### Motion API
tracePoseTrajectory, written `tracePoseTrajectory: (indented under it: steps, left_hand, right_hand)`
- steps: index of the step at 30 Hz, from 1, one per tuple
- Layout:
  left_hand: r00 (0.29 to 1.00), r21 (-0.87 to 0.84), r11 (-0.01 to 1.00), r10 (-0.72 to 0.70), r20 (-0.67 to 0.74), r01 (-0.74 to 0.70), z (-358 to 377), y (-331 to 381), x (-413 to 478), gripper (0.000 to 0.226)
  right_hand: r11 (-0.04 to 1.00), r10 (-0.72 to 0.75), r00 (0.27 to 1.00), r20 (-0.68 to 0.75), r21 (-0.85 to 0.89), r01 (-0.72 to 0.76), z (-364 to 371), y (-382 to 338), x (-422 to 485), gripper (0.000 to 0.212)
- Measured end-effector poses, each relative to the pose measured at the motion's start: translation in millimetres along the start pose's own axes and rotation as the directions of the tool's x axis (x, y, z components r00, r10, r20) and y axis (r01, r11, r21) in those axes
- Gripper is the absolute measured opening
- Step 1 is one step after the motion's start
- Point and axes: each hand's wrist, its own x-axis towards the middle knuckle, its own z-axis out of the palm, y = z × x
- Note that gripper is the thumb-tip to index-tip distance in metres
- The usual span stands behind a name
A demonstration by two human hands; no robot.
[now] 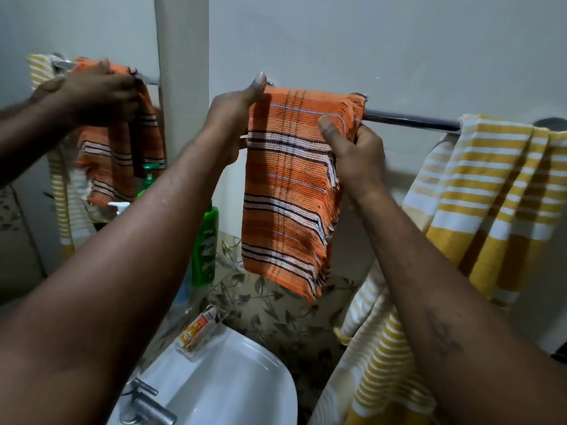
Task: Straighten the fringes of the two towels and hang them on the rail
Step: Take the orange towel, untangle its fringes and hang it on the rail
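Along the rail (411,120): orange towel (285,191) and yellow towel (491,185) hang over it, bare bar between them.
Left hand (230,124): thumb raised at the rail, fingers curled round the orange towel's left edge.
Right hand (352,154): thumb and fingers pinch its right edge just under the rail.
Fringe (326,237): ragged down that right edge; judged unfinished.
Yellow towel: bunched at the rail's right end, sagging; you likely must spread it.
Room: bare bar lets you slide either towel; green bottle (205,243) and sink (245,378) stand below the rail's left end, clear of the hem.
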Motion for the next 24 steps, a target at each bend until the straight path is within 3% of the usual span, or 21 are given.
tracePoseTrajectory:
  steps: [5, 12, 15, 19, 24]
  left_hand:
    - [0.997, -0.085, 0.995, -0.050, -0.050, 0.046, 2.0, 0.8, 12.3, 0.020]
    - [0.999, -0.181, 0.983, -0.046, -0.026, 0.040, -4.2, -7.9, 15.5, 0.005]
    - [1.000, -0.179, 0.984, -0.015, 0.021, 0.019, -3.7, -0.4, 15.6, 0.009]
    - [0.994, -0.144, 0.984, 0.101, -0.029, -0.104, -3.8, 6.9, 19.0, 0.028]
    - [0.967, 0.105, 0.964, 0.252, -0.047, -0.246, -4.7, 5.7, 20.2, 0.054]
  right_hand:
    - [0.997, 0.073, 0.988, -0.135, -0.027, -0.078, 7.7, -8.5, 15.9, 0.041]
    - [0.995, 0.099, 0.991, -0.088, -0.019, -0.101, 5.8, -1.7, 12.1, 0.033]
    - [0.995, 0.086, 0.995, -0.044, 0.061, -0.083, 6.3, -3.1, 10.6, 0.024]
    - [0.993, 0.075, 0.997, -0.024, 0.089, -0.073, 5.5, -1.9, 12.5, 0.027]
    - [0.994, 0.091, 0.996, 0.024, 0.063, -0.092, 5.5, -0.2, 12.3, 0.028]
